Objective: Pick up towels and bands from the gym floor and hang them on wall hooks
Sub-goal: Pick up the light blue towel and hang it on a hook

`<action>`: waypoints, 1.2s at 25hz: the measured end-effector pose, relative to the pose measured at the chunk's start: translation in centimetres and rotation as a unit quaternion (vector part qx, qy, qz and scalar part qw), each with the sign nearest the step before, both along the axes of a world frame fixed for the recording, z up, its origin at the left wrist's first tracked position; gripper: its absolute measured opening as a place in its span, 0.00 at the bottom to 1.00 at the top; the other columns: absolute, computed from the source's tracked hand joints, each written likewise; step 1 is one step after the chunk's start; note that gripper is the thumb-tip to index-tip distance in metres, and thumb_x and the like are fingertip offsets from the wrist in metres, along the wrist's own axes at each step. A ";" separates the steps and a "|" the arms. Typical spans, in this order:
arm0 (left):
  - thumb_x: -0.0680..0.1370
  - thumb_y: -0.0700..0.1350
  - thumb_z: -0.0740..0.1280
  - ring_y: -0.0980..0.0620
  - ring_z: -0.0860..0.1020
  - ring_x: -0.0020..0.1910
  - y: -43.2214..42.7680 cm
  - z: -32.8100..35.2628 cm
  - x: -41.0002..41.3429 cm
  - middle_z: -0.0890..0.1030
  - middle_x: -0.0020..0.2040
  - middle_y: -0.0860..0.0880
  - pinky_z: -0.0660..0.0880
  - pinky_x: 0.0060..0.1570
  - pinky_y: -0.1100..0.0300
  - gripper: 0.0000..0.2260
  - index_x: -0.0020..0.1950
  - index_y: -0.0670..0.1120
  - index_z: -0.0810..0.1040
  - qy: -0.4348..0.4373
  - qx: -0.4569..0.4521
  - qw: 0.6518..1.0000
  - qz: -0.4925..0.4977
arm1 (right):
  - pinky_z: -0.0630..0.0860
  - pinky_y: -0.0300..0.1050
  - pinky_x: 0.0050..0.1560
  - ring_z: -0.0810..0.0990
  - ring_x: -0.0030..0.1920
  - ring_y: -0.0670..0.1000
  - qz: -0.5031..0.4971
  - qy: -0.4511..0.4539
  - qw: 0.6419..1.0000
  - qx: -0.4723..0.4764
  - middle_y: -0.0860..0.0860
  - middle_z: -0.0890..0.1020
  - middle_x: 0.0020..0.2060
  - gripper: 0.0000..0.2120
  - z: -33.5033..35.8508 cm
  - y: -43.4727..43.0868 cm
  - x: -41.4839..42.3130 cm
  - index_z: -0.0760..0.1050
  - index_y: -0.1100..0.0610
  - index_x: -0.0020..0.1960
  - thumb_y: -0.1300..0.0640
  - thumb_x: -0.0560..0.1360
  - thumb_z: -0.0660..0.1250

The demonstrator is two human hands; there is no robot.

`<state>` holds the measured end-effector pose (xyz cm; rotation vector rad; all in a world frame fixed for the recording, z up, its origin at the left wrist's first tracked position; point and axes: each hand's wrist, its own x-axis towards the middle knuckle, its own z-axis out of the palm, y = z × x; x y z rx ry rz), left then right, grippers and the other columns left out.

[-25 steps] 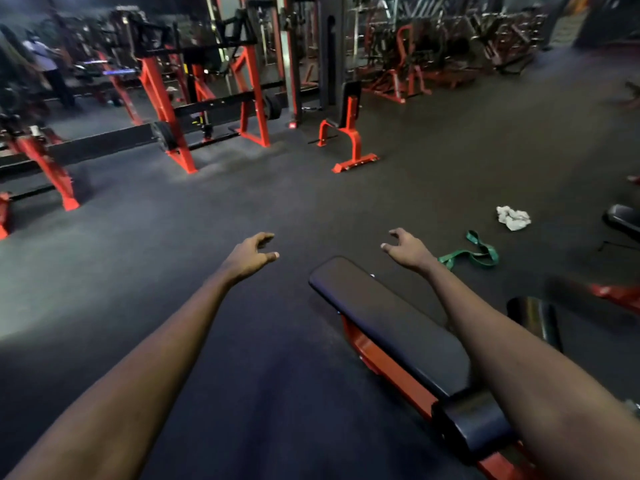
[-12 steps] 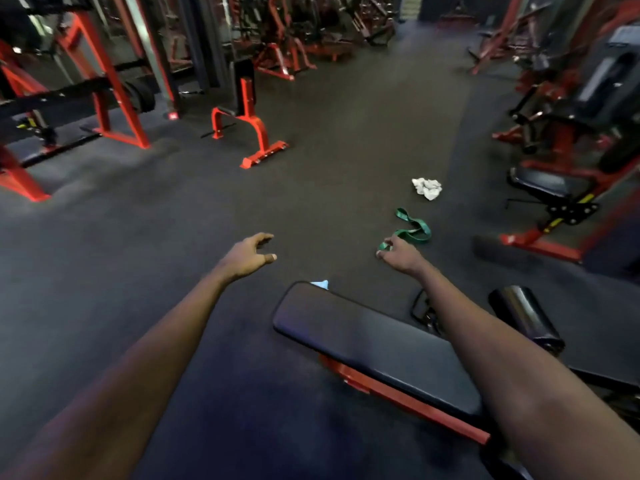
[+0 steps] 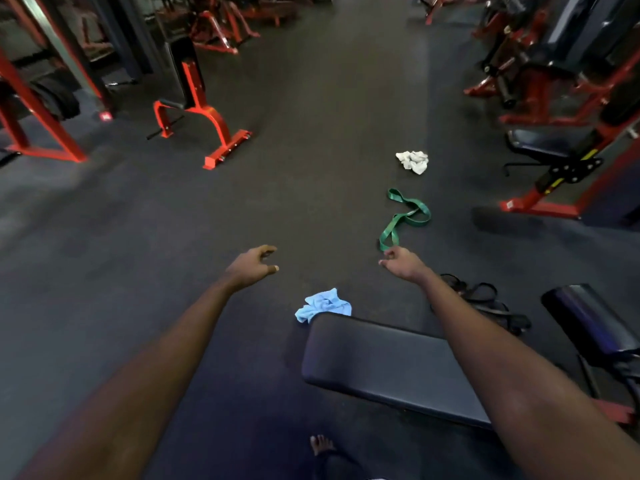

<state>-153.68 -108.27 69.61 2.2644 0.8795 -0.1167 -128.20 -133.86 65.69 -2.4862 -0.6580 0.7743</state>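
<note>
A crumpled light blue towel (image 3: 323, 304) lies on the dark floor just past the end of a black bench pad, partly hidden by it. A green band (image 3: 405, 218) lies twisted on the floor farther ahead, and a white towel (image 3: 413, 161) sits beyond it. A black band (image 3: 485, 301) lies coiled to the right, behind my right forearm. My left hand (image 3: 254, 266) hovers above the floor with loosely curled fingers, holding nothing. My right hand (image 3: 401, 263) is stretched forward just short of the green band's near end, empty.
The black bench pad (image 3: 388, 367) on a red frame lies right below my arms. A second black pad (image 3: 588, 317) is at the right. Red machines (image 3: 561, 174) line the right side, a red stand (image 3: 207, 116) and rack stand left. My bare foot (image 3: 320, 445) shows at the bottom.
The view has swung right and moved forward over the bench. The blue towel and the black band have come into sight. Both hands stay outstretched and empty.
</note>
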 end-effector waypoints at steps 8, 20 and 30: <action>0.76 0.45 0.71 0.50 0.71 0.71 16.9 -6.0 7.4 0.72 0.72 0.46 0.67 0.69 0.57 0.27 0.74 0.46 0.69 0.037 -0.075 0.994 -0.073 | 0.69 0.44 0.64 0.75 0.66 0.54 -0.059 0.044 0.996 -0.052 0.51 0.77 0.66 0.19 -5.1 14.9 2.7 0.75 0.55 0.65 0.48 0.77 0.67; 0.76 0.45 0.70 0.51 0.73 0.68 32.8 -14.7 23.8 0.74 0.70 0.50 0.67 0.69 0.56 0.24 0.72 0.47 0.70 0.116 -0.121 0.947 -0.273 | 0.72 0.44 0.59 0.79 0.61 0.55 -0.271 0.134 0.950 -0.075 0.52 0.83 0.58 0.11 -11.8 26.1 1.6 0.80 0.54 0.57 0.54 0.77 0.66; 0.77 0.43 0.70 0.49 0.72 0.69 37.1 -22.3 39.5 0.74 0.70 0.49 0.70 0.67 0.54 0.23 0.72 0.48 0.71 0.198 -0.128 0.890 -0.391 | 0.74 0.47 0.58 0.80 0.58 0.56 -0.431 0.224 0.870 -0.086 0.54 0.82 0.56 0.12 -20.5 32.2 6.6 0.81 0.56 0.56 0.54 0.77 0.64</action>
